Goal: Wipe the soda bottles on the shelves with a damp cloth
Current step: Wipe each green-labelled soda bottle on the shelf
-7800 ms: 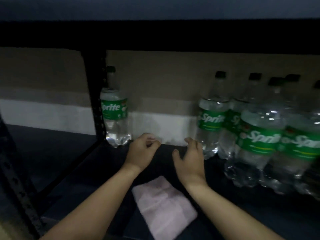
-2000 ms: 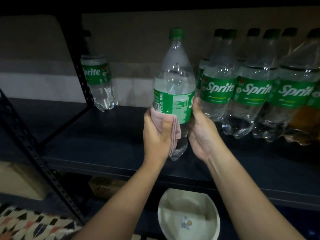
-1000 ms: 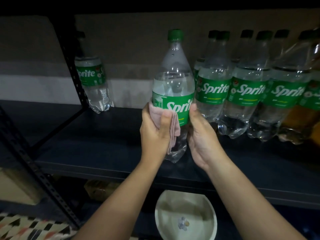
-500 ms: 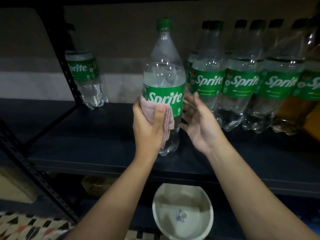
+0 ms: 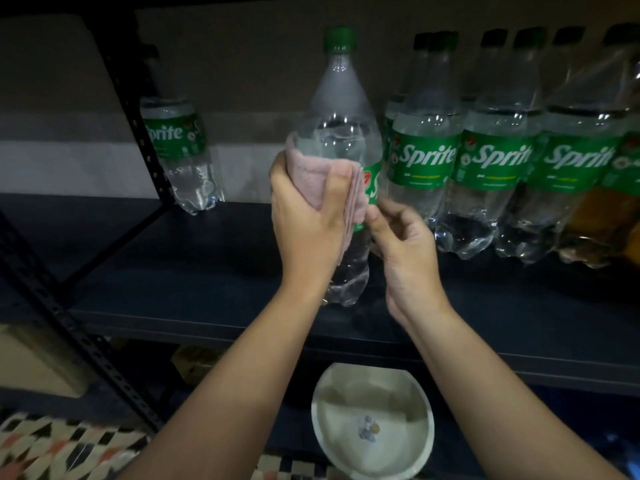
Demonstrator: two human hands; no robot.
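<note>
It is a dim store room with dark metal shelves. Down low, closest to us, a white bowl (image 5: pixel 372 422) sits under the shelf (image 5: pixel 173 271), next to a mat with a zigzag pattern (image 5: pixel 52 445).

Two bare arms reach up from the bottom. The left hand (image 5: pixel 306 209) is curled around a pink cloth (image 5: pixel 311 174) and presses it onto the side of a big clear soda bottle (image 5: pixel 341 109). The right hand (image 5: pixel 403 247) has its fingers bent around the lower part of the same bottle and steadies it. The bottle is upright, near the front edge of the shelf. I cannot tell if its bottom rests on the shelf or is lifted a little.

Behind it on the right stands a row of bottles (image 5: pixel 498 161) with green labels, packed close together. Far on the left, one lone bottle (image 5: pixel 180 150) stands behind a black post (image 5: pixel 138 116).

The cloth is wet, so the bottle may get slippery. If the right hand lets go too soon, the bottle could tip, fall off the edge, or knock the row behind it.
</note>
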